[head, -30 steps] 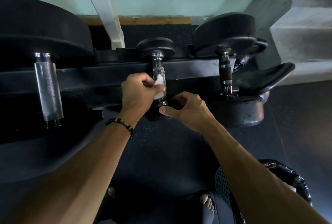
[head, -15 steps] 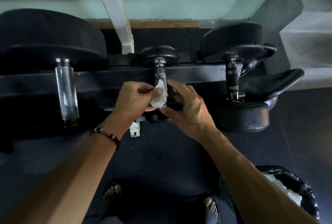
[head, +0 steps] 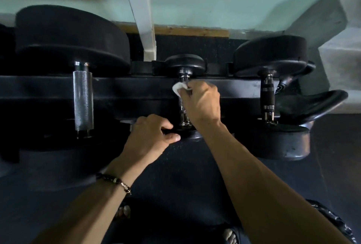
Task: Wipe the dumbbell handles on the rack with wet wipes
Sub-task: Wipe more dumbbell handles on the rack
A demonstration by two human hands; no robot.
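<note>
The right hand (head: pixel 203 103) wraps round the upper part of the small middle dumbbell's chrome handle (head: pixel 183 114), its fingers (head: pixel 192 89) curled and pinching a crumpled white wet wipe (head: pixel 178 88) against the metal just below the far head. The dumbbell lies across the black rack (head: pixel 136 87), its handle running away from the person, between a large dumbbell with a knurled handle (head: pixel 83 99) on the left and another with a dark-sleeved handle (head: pixel 268 95) on the right. The left hand (head: pixel 150 140), a dark beaded bracelet (head: pixel 115 182) at its wrist, grips the near head of the middle dumbbell (head: pixel 192 133), thumb stretched along the edge and the other fingers curled over the top.
</note>
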